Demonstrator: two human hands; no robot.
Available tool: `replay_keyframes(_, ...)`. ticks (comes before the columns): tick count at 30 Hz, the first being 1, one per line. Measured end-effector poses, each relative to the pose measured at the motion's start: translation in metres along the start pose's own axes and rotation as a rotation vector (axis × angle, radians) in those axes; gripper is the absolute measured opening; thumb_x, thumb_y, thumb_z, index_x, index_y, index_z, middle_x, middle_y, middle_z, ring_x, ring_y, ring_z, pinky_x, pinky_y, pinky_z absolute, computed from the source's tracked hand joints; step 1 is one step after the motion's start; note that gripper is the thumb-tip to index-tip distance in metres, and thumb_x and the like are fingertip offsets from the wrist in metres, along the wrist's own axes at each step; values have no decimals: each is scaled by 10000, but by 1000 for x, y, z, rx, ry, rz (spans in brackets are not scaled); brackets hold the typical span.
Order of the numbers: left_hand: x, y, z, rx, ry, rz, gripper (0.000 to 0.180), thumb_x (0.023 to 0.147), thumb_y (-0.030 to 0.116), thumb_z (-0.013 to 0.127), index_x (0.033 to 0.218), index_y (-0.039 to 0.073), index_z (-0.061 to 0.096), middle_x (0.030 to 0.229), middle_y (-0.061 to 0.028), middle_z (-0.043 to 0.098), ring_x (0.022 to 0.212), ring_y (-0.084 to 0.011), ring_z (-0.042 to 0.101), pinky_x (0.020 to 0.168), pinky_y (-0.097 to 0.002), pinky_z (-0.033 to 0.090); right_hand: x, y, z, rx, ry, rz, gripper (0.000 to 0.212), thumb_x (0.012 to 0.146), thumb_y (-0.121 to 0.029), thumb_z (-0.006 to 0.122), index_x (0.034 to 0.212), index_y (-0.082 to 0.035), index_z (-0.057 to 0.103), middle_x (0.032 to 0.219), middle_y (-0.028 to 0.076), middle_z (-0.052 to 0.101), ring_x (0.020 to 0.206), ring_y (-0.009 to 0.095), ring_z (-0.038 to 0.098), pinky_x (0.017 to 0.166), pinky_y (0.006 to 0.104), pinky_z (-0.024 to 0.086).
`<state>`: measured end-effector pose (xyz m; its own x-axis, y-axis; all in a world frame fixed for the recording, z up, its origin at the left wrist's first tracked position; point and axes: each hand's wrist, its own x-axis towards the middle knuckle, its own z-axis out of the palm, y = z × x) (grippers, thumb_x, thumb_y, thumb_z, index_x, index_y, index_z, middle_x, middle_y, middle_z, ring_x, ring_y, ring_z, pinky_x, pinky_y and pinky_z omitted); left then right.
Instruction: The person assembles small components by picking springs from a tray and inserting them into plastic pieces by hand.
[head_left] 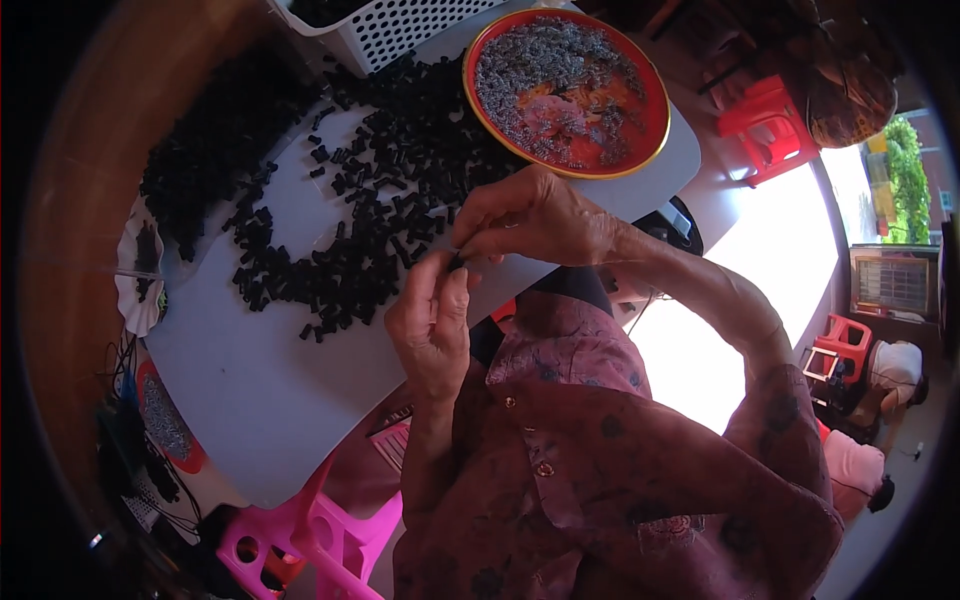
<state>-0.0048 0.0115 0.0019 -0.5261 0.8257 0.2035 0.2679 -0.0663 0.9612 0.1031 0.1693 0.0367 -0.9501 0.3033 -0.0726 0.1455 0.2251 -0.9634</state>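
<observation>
My left hand (430, 328) pinches a small black part (457, 263) between thumb and fingertips, just over the table's near edge. Right against it, my right hand (540, 218) has its thumb and forefinger pressed together; whatever they hold is too small and hidden to make out. Beyond both hands, many short black cylindrical pieces (365, 245) lie scattered on the pale table (265, 400). A round red tray (652, 118) with a gold rim, beyond my right hand, holds a heap of small silvery metal pieces (560, 55).
A white perforated basket (405, 30) stands at the far edge. A larger black heap (215, 150) lies far left, near a white fluted dish (138, 270). A pink stool (345, 540) is below the table. Red chairs (765, 130) and other people (855, 470) are at right.
</observation>
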Motion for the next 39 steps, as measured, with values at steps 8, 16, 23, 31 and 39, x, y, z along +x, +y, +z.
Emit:
replay_keyframes(8, 1, 1, 0, 26, 10, 64, 177, 908, 69, 558, 1061, -19, 576, 825, -72, 646, 718, -109, 600, 634, -236, 474, -9, 10, 16, 218, 123, -138, 185, 855, -103, 668, 996, 14, 637, 838, 35, 660, 814, 93, 630, 747, 244, 514)
replay_keyframes(16, -3, 4, -7, 105, -93, 68, 167, 914, 87, 531, 1028, -25, 578, 752, -74, 614, 676, -127, 588, 608, -254, 458, -6, 4, 19, 33, 146, -202, 142, 824, -60, 658, 948, 7, 658, 806, 76, 670, 755, 127, 653, 681, 266, 519)
replay_keyframes(23, -7, -1, -8, -22, 11, -11, 141, 919, 94, 528, 980, -21, 582, 708, -77, 592, 637, -117, 575, 566, -246, 444, 22, 2, 1, -553, 161, -345, 154, 771, -48, 667, 921, -21, 646, 848, 92, 618, 775, 257, 632, 655, 342, 504)
replay_keyframes(31, -7, 1, -5, -11, 7, -23, 145, 925, 79, 525, 976, -46, 578, 729, -55, 576, 665, -107, 523, 618, -236, 422, 35, -6, -1, -1022, 14, -488, 96, 705, -81, 614, 735, -26, 540, 751, 82, 488, 775, 247, 547, 727, 375, 428)
replay_keyframes(39, -7, -1, -6, -10, 45, -10, 146, 913, 95, 543, 985, -23, 589, 684, -68, 591, 620, -118, 571, 547, -256, 441, 33, -13, 2, -933, -18, -403, 78, 746, -83, 601, 726, -49, 534, 769, 62, 503, 778, 228, 550, 753, 371, 412)
